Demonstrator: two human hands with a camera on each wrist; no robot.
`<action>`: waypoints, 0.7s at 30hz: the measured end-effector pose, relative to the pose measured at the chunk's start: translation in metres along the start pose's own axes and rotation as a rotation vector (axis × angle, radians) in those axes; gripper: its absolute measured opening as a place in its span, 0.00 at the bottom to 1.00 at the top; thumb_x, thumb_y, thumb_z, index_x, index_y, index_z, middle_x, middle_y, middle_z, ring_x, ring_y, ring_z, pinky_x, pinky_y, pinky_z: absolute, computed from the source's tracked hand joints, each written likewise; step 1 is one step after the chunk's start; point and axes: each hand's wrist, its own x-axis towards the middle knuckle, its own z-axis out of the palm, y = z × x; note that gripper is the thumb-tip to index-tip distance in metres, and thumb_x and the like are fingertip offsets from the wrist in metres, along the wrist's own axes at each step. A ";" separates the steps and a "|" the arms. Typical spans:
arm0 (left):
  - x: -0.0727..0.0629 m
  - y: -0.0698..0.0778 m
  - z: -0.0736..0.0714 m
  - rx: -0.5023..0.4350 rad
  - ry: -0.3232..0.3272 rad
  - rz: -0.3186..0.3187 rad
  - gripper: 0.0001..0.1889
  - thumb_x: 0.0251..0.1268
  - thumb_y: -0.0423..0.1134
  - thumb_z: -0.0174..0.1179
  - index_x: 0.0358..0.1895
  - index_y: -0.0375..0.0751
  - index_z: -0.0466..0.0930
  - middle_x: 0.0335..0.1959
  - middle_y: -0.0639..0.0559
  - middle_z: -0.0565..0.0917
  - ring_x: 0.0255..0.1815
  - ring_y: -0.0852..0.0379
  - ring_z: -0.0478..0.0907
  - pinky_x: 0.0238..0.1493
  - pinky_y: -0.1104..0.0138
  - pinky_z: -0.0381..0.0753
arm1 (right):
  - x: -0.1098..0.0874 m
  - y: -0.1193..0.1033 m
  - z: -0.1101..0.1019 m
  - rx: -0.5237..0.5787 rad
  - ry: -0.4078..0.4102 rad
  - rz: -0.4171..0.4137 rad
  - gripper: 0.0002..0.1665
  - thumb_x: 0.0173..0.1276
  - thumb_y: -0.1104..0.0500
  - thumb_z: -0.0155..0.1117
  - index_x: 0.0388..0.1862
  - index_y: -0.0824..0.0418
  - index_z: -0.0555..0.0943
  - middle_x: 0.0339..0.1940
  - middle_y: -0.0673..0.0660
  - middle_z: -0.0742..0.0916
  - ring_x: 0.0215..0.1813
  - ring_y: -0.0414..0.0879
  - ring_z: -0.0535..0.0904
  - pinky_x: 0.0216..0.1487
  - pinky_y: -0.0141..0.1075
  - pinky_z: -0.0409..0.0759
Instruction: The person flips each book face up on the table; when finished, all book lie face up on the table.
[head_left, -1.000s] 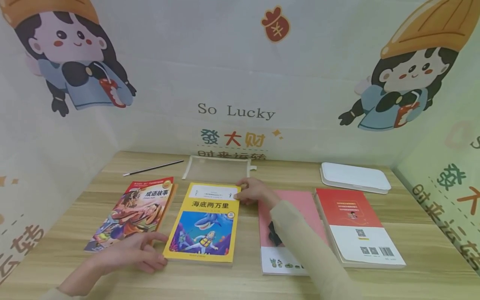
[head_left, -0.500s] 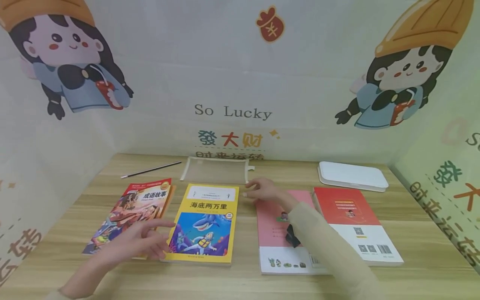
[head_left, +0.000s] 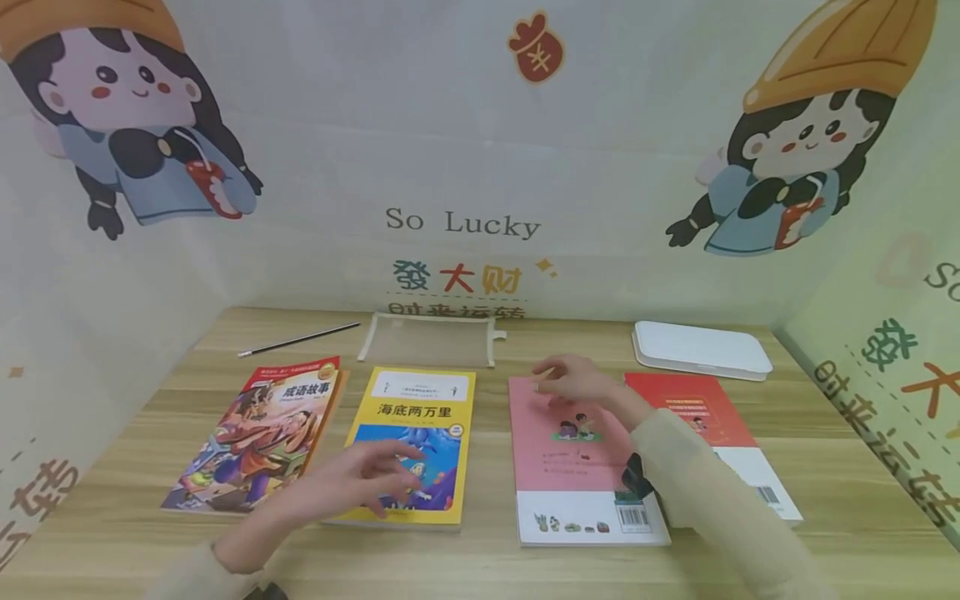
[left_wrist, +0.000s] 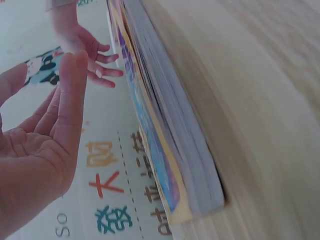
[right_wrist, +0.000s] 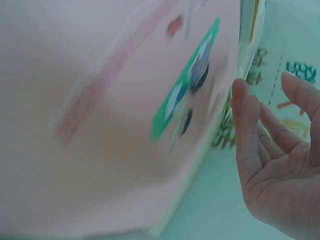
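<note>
In the head view, a yellow book [head_left: 420,400] with a sea-scene cover lies left of the table's middle. My left hand [head_left: 360,479] hovers over its lower half, fingers spread and holding nothing; in the left wrist view the hand [left_wrist: 45,135] is apart from the book's page edge [left_wrist: 175,135]. A pink and white book [head_left: 555,475] lies to the right, back cover up. Above its top edge is my right hand [head_left: 573,383], with loosely bent fingers and nothing in them; the right wrist view shows a gap between thumb and fingers.
A colourful storybook [head_left: 262,433] lies at left, overlapping another book's edge. A red and white book [head_left: 675,400] is at right, partly behind my right sleeve. Along the back are a pencil [head_left: 300,340], a mesh pouch [head_left: 427,340] and a white case [head_left: 701,348].
My right hand has left the yellow book's upper right corner and moved right, over the pink book. My left hand has moved right from the book's left edge to over its cover.
</note>
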 end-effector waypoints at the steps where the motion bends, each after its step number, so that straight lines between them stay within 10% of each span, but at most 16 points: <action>1: 0.003 0.001 0.003 0.003 -0.010 0.001 0.22 0.65 0.40 0.50 0.56 0.28 0.64 0.40 0.39 0.79 0.38 0.45 0.77 0.31 0.59 0.80 | -0.002 0.002 -0.003 0.009 0.004 0.002 0.24 0.61 0.61 0.58 0.55 0.70 0.69 0.43 0.63 0.80 0.35 0.50 0.80 0.37 0.38 0.78; 21: 0.047 0.015 0.045 0.012 -0.013 -0.040 0.20 0.61 0.41 0.55 0.54 0.34 0.69 0.47 0.44 0.75 0.36 0.50 0.78 0.27 0.61 0.80 | -0.028 0.053 -0.071 0.107 0.078 0.046 0.27 0.64 0.63 0.51 0.59 0.75 0.61 0.47 0.72 0.76 0.42 0.57 0.76 0.42 0.43 0.77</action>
